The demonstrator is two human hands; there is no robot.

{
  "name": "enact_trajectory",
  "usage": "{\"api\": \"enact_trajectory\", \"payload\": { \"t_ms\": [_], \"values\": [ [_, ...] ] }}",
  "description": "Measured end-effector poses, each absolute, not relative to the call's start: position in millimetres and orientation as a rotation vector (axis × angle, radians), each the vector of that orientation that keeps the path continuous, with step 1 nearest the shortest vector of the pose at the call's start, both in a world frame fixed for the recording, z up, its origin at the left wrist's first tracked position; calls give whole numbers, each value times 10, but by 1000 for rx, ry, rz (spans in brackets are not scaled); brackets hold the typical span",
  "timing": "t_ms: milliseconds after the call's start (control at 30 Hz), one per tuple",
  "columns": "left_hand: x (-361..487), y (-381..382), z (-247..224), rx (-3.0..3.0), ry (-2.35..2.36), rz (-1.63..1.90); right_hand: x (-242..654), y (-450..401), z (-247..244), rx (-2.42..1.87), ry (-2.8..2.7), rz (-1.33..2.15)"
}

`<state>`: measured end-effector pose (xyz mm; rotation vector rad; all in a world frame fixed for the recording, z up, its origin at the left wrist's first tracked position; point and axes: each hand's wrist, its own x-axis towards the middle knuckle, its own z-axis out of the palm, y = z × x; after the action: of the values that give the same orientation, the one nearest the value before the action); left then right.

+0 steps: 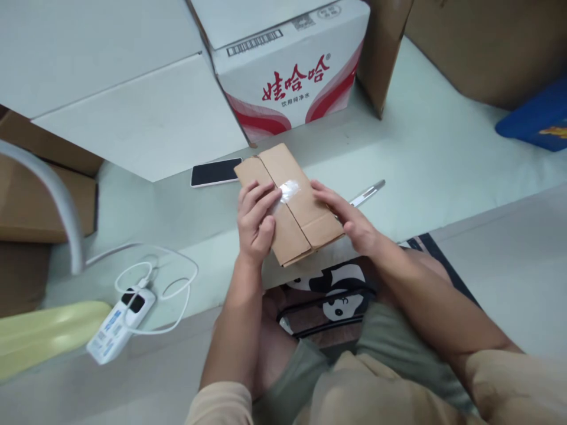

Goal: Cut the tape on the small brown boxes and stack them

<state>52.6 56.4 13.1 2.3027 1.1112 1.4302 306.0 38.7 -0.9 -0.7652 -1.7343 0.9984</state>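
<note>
A small brown cardboard box [316, 218] with clear tape across its middle seam is tilted between both hands, at the near edge of the pale green surface. My left hand [257, 221] grips its left side, with fingers on the top by the tape. On the right side rests my right hand [343, 215], its fingers along the box's edge and top. A silver utility knife [368, 193] lies just beyond my right hand, partly hidden by it. Behind the box, a dark-screened phone [215, 172] lies flat.
A white and red carton [295, 82] stands at the back. White panels [142, 118] overhang the left. At lower left are a white power bank [120, 324] with cable and a yellow object [53, 333]. A blue object [538, 118] sits at right.
</note>
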Motion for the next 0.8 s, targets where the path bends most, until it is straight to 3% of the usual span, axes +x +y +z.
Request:
{"api": "enact_trajectory", "payload": {
  "t_ms": [100, 233, 467, 567, 667, 800],
  "values": [
    [568, 555, 94, 2249, 1134, 1504, 3248, 379, -7, -1214, -1640, 718],
    [574, 565, 53, 2234, 1089, 1525, 3493, 431, -16, -1747, -1937, 370],
    [580, 591, 29, 2235, 1106, 1552, 3603, 570, -54, -2005, -2099, 347],
    [605, 580, 26, 2238, 1130, 1552, 3606, 547, 21, -1907, -1755, 107],
    [696, 537, 37, 2256, 1186, 1564, 3484, 425, 257, -1399, -1398, -47],
    [899, 454, 52, 2229, 1269, 1657, 3131, 185, 621, -881, -1240, 150]
  ]
}}
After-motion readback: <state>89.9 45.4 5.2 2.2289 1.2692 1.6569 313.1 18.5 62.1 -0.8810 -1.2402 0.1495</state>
